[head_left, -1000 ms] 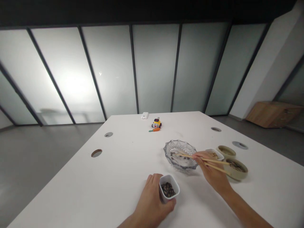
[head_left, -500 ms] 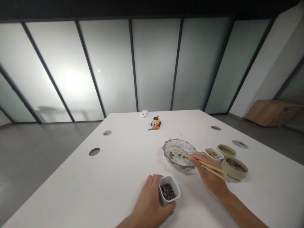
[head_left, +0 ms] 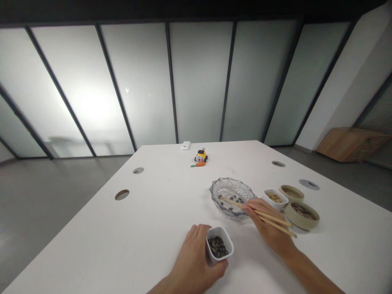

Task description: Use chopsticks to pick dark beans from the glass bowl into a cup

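Note:
My left hand (head_left: 197, 261) is wrapped around a small white square cup (head_left: 230, 248), gripping it by its sides. Dark seeds (head_left: 218, 246), striped like melon seeds, lie inside it. In my right hand (head_left: 266, 222) is a pair of wooden chopsticks (head_left: 272, 220). Their tips reach into a scalloped clear glass bowl (head_left: 217, 185), close to its left inner side. Several dark seeds (head_left: 239, 200) are scattered over the bowl's bottom. Whether the tips pinch a seed is too small to tell.
Right of my right hand stand a white square dish (head_left: 284, 203) with pale nuts or seeds, a beige bowl (head_left: 312, 224) with striped seeds, and another beige bowl (head_left: 292, 198). Farther back are a yellow toy car (head_left: 201, 155), an orange-handled toy tool (head_left: 200, 164) and a white box-shaped device (head_left: 185, 145).
The chopstick tips have moved slightly left and down inside the glass bowl, and more seeds show there. My left hand and the cup have hardly moved.

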A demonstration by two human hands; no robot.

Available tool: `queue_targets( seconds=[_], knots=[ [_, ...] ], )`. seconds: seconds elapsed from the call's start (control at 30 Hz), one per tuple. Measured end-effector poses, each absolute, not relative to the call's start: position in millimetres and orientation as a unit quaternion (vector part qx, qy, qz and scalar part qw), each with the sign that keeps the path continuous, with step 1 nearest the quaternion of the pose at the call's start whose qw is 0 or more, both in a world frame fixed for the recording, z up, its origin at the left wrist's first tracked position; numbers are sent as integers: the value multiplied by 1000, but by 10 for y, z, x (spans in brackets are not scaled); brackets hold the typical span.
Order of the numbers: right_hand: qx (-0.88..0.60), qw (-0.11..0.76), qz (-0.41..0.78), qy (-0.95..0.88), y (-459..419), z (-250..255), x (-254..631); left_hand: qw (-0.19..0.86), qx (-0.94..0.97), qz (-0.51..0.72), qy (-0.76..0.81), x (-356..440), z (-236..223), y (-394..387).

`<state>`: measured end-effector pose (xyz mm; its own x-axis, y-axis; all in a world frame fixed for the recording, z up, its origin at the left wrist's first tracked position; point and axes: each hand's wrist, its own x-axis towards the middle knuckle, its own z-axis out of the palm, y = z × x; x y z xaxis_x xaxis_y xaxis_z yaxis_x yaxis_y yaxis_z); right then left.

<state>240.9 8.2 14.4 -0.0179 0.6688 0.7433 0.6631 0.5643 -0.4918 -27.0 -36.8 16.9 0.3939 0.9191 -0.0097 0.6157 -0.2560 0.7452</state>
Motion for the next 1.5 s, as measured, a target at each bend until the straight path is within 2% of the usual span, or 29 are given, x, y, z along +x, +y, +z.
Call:
queue_targets(
  seconds=[0.13,0.5,0.83,1.3,1.5],
  knots=[
    [-461,535,-18,-707,101,127,2418,341,763,221,503,-277,168,-376],
    [-470,503,42,-724,158,58,2365,332,769,213,502,-245,174,-374],
    [-464,528,11,-711,170,36,2388,330,772,217,499,-258,138,-361],
    [-466,513,57,-718,186,66,2368,326,777,219,492,-262,117,-358],
    [-480,516,23,-709,177,68,2411,324,778,211,495,-269,145,-359]
  ],
)
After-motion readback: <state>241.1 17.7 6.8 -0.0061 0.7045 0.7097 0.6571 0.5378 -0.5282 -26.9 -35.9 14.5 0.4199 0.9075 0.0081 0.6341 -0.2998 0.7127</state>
